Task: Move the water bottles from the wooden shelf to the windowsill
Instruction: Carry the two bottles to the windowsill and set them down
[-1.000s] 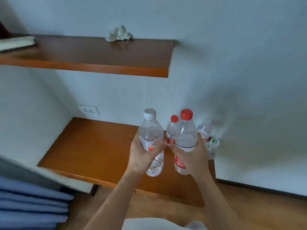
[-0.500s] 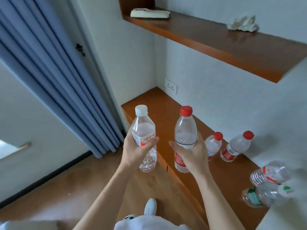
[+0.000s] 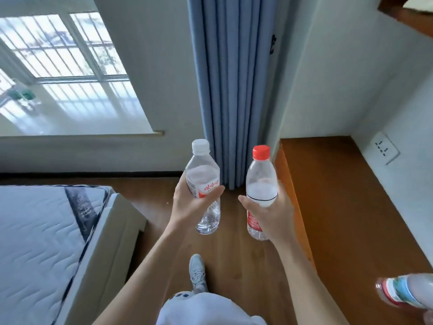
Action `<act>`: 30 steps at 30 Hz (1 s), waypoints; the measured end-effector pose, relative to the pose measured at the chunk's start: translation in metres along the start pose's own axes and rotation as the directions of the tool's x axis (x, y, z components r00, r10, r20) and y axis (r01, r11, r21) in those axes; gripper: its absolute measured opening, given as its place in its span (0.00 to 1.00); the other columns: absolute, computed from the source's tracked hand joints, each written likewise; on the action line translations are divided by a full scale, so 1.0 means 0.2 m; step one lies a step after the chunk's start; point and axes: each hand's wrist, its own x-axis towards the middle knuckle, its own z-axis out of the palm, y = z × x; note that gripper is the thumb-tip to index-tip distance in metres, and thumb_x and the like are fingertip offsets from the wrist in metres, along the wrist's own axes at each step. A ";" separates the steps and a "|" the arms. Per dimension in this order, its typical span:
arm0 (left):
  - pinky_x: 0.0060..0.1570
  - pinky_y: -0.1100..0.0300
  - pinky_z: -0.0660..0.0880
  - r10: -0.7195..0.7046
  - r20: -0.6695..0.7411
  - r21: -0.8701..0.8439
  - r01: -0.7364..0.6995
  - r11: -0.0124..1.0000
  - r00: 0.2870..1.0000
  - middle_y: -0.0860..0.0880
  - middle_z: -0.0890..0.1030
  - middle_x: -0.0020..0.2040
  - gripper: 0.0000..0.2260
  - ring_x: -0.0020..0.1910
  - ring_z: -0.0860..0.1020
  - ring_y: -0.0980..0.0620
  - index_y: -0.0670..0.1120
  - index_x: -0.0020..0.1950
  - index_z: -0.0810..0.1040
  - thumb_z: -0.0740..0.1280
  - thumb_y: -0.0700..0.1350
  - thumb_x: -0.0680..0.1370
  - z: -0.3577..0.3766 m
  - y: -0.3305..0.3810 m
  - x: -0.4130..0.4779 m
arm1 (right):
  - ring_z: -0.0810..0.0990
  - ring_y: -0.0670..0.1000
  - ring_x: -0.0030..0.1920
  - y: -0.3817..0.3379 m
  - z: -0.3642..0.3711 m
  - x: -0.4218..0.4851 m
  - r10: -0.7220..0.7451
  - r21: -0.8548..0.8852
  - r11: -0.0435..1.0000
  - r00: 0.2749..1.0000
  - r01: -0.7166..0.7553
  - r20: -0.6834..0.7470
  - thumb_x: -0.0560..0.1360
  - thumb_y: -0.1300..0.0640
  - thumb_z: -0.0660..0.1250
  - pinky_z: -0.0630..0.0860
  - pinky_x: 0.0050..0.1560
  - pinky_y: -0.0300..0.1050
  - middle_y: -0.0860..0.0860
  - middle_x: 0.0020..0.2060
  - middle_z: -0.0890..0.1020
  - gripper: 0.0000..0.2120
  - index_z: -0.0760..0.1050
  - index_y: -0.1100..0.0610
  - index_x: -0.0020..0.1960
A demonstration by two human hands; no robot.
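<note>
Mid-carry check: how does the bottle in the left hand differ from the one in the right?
The left-hand bottle has a white cap; the right-hand bottle has a red one. The left-hand bottle's label is white with red characters; the right-hand bottle's is red and sits lower. Both are clear, capped and upright, gripped mid-body by the left hand and right hand.
</note>
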 end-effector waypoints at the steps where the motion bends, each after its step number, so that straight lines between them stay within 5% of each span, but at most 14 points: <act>1: 0.45 0.52 0.81 -0.004 -0.033 0.002 0.005 1.000 0.999 0.51 0.84 0.43 0.20 0.44 0.84 0.49 0.52 0.52 0.77 0.80 0.49 0.63 -0.05 -0.01 0.02 | 0.82 0.43 0.49 -0.01 0.06 0.02 -0.002 0.010 1.000 1.000 0.001 0.025 0.64 0.42 0.80 0.81 0.47 0.39 0.41 0.47 0.82 0.27 0.73 0.44 0.58; 8: 0.51 0.43 0.81 -0.019 -0.195 0.021 0.024 1.000 0.981 0.51 0.84 0.47 0.23 0.48 0.84 0.49 0.57 0.52 0.77 0.80 0.56 0.61 -0.39 -0.11 0.26 | 0.82 0.44 0.50 -0.09 0.49 0.27 -0.040 0.021 0.999 0.989 0.037 0.144 0.60 0.39 0.78 0.82 0.50 0.48 0.39 0.46 0.82 0.26 0.73 0.40 0.54; 14: 0.50 0.42 0.81 -0.011 -0.267 0.014 0.016 1.000 0.964 0.52 0.83 0.47 0.25 0.48 0.83 0.49 0.54 0.54 0.76 0.80 0.57 0.62 -0.70 -0.18 0.66 | 0.79 0.39 0.50 -0.25 0.93 0.58 -0.075 -0.007 0.997 0.976 0.078 0.206 0.65 0.48 0.82 0.74 0.45 0.28 0.39 0.48 0.81 0.25 0.73 0.44 0.55; 30: 0.48 0.54 0.81 -0.042 -0.399 -0.024 0.035 0.999 0.916 0.52 0.83 0.47 0.26 0.47 0.83 0.52 0.51 0.55 0.76 0.82 0.54 0.62 -1.41 -0.33 1.53 | 0.79 0.44 0.50 -0.53 1.95 1.22 -0.096 -0.072 0.990 0.948 0.123 0.304 0.60 0.41 0.80 0.80 0.49 0.48 0.40 0.47 0.80 0.28 0.73 0.45 0.55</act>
